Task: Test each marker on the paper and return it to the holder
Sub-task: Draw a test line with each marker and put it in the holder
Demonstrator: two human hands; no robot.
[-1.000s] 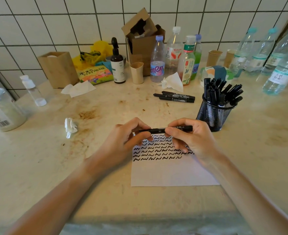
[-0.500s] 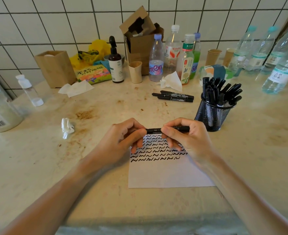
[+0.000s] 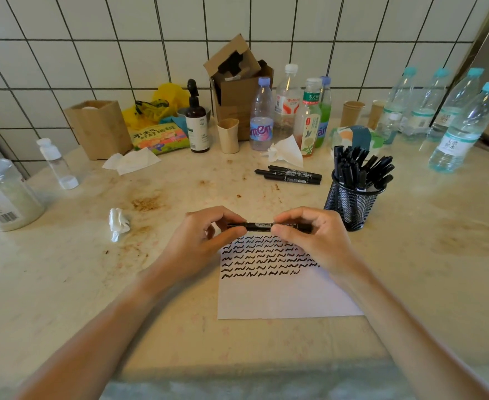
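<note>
Facing a white tiled wall [image 3: 122, 53] with dark grout, you work at a pale stone counter [image 3: 439, 269], mottled beige, smooth, with brown smears and crumbs left of centre. Clutter lines the back edge: an open cardboard box [image 3: 237, 90], clear plastic water bottles [image 3: 462, 131] with blue caps at far right, a wooden box [image 3: 99, 128] at left, a dark pump bottle [image 3: 196, 122]. A clear lidded jar [image 3: 4, 197] sits at the far left edge.

White paper [image 3: 280, 295] lies flat on the counter in front of you, rectangular, its upper half covered in rows of black squiggles, the lower half blank. Black wire-mesh holder [image 3: 351, 206], round, stands upright just beyond the paper's right corner, packed with black markers that fan outward. Three loose markers [image 3: 289, 175] lie side by side behind the paper, left of the holder. Crumpled tissue [image 3: 118, 223] rests to the left.

Your left hand [image 3: 200, 241] and right hand [image 3: 312, 238] both pinch one black marker [image 3: 259, 225] between thumb and fingers, held above the paper's top edge. Its long axis runs horizontally, left to right across your view. White lettering shows on the barrel between your hands; both ends are hidden by your fingers, so which way the tip points is unclear.
</note>
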